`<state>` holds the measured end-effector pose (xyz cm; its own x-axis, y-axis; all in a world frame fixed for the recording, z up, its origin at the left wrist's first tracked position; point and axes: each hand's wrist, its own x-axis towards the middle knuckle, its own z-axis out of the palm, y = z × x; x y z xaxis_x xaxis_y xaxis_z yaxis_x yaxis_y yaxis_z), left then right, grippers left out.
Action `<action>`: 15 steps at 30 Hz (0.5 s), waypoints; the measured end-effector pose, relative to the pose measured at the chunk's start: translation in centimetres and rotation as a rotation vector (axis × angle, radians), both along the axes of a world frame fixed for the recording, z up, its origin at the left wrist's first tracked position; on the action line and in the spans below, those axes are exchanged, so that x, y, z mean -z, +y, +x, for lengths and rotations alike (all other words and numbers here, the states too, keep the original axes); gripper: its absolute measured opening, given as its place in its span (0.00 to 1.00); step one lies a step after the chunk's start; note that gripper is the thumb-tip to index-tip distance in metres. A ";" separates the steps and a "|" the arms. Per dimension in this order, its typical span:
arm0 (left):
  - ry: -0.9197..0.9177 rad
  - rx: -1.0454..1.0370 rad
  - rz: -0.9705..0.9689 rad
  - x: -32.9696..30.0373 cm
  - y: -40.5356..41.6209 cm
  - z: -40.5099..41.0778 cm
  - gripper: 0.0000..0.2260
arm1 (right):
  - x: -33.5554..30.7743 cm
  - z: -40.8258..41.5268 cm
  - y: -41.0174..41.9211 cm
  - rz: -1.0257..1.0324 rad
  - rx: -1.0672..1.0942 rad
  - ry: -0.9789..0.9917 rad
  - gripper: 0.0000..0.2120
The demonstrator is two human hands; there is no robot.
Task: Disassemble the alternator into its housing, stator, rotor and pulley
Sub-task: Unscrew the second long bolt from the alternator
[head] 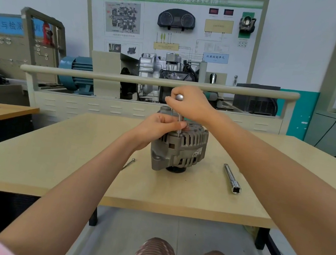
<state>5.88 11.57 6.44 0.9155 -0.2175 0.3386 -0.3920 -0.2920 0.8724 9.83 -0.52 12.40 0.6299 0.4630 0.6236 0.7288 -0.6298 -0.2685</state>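
The grey alternator (pixel 181 149) stands on the beige table (pixel 90 176) with its dark pulley (pixel 175 168) underneath, facing down. A thin metal tool (pixel 178 116) stands upright over the housing's top edge. My right hand (pixel 190 103) grips its rounded silver top end from above. My left hand (pixel 160 127) rests on the alternator's left upper side, and its fingers pinch the tool's shaft near the housing. The tool's lower tip is hidden by the housing.
A long bolt (pixel 129 163) lies on the table left of the alternator. A chrome socket extension (pixel 231 179) lies to its right. Behind the table stands a training bench with a rail (pixel 160 82), a gearbox and a display board.
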 end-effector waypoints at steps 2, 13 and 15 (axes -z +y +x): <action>-0.005 -0.009 -0.001 0.0 -0.1 0.0 0.06 | -0.2 -0.2 -0.1 -0.111 0.085 -0.084 0.16; -0.045 -0.082 -0.019 0.5 -0.2 0.1 0.17 | -0.6 -2.8 3.3 -0.487 0.800 -0.266 0.11; -0.050 -0.079 -0.019 0.5 0.0 0.2 0.14 | -0.7 -2.7 3.2 -0.501 0.782 -0.286 0.11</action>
